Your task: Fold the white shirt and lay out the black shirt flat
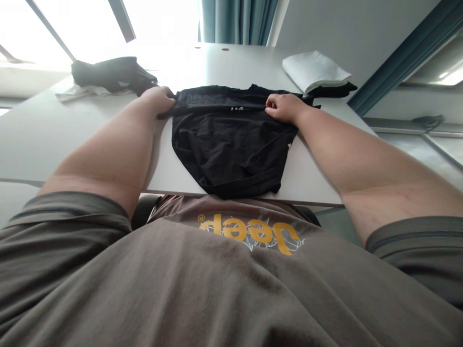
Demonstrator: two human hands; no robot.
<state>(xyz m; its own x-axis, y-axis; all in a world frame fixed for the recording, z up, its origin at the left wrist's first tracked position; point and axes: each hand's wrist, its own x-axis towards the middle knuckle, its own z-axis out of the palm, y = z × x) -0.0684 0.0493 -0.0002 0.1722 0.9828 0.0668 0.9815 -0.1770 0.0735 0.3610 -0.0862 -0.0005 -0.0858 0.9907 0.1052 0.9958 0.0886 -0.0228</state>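
Note:
A black T-shirt (231, 144) lies spread on the white table, its lower hem reaching the near edge. Small white print shows on its upper part, partly hidden in a fold. My left hand (161, 100) is closed at the shirt's upper left, by the sleeve, with the fingertips partly out of sight. My right hand (284, 107) pinches the fabric at the upper right, thumb and fingers together. Both arms reach forward on either side of the shirt.
A heap of dark and white clothes (108, 74) sits at the far left of the white table (231, 62). Folded white cloth (314, 70) rests on a folded black cloth (333, 90) at the far right. Teal curtains (238, 21) hang behind the table.

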